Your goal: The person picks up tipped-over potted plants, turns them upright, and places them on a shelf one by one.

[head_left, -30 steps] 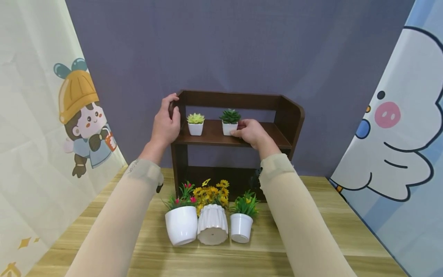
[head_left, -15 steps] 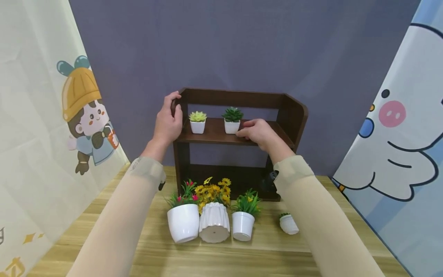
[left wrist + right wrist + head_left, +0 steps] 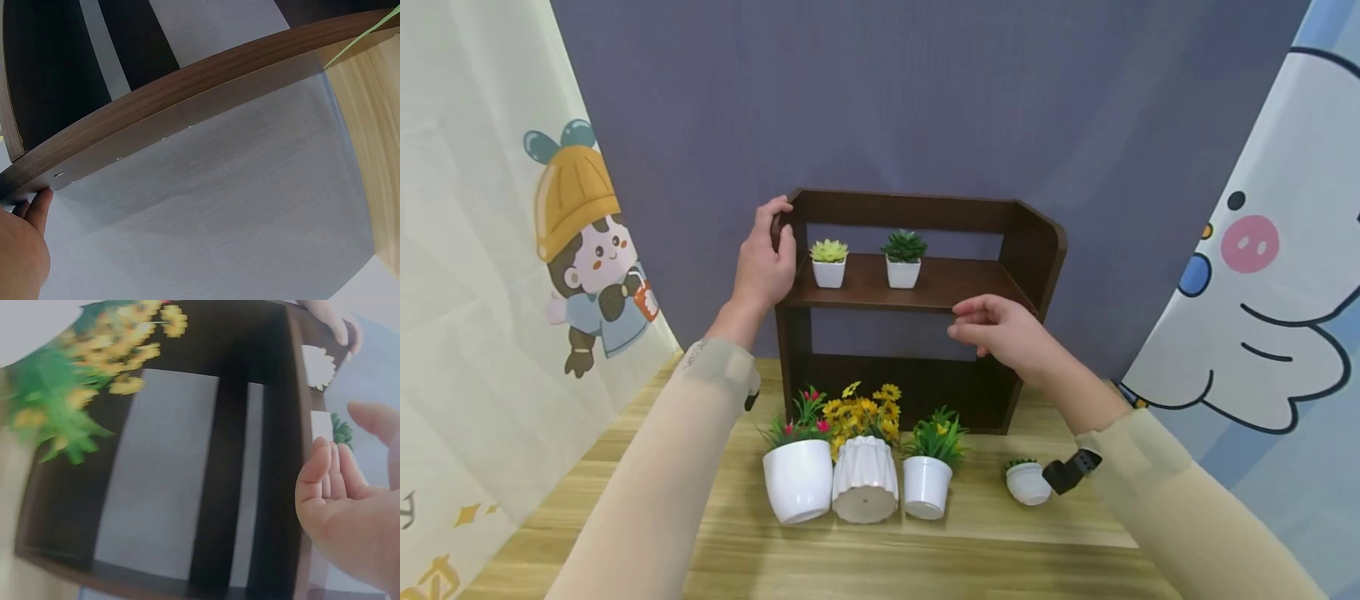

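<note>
Two hands, left hand (image 3: 765, 268) gripping shelf (image 3: 917, 287) (upper corner), right hand (image 3: 1000, 330) released, empty

Bright, even light throughout; right wrist view is motion-blurred (edges curve outward).

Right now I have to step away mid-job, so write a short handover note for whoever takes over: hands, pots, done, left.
Left hand grips the upper left side of the brown shelf.
Right hand is open, empty, in front of the shelf board.
Done: two succulent pots stand on the board.
Left: three flower pots and one small tipped pot lie on the table.
</note>
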